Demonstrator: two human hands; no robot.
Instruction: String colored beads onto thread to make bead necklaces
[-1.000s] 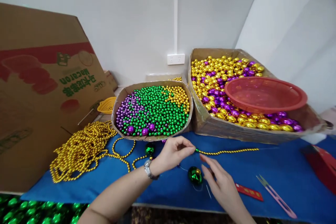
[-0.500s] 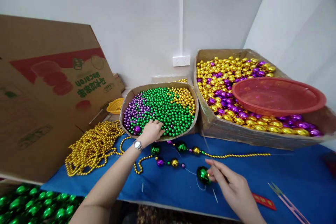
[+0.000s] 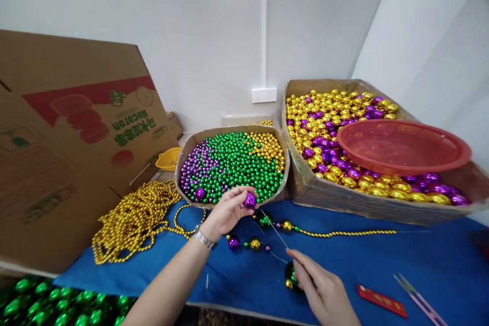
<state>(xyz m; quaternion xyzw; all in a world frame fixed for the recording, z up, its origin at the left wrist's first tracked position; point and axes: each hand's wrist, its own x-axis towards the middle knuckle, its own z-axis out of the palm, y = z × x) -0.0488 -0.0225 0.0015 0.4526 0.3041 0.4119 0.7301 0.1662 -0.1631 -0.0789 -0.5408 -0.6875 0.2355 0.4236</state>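
Note:
My left hand (image 3: 229, 210) pinches a shiny purple bead (image 3: 249, 200) just over the front rim of the smaller bead box (image 3: 286, 163). Lower right, my right hand (image 3: 311, 277) is closed on a thin needle (image 3: 275, 229) that points up towards the purple bead. Under its fingers hang a large green bead (image 3: 294, 271) and a small gold bead (image 3: 288, 283). A clear thread runs from there to a strung row of purple, green and gold beads (image 3: 254, 243) on the blue cloth. Behind it lies a second strung stretch ending in a gold bead chain (image 3: 347, 233).
A pile of gold bead chains (image 3: 133, 219) lies at left before a large carton (image 3: 76, 163). At right, a big box (image 3: 367, 211) of gold and purple beads carries a red basin (image 3: 405, 147). Pink-handled tweezers (image 3: 418, 298) and a red packet (image 3: 382, 300) lie front right.
My left hand has come up out of the smaller box and now holds a purple bead. My right hand has shifted slightly left and down, its needle now aimed at the bead.

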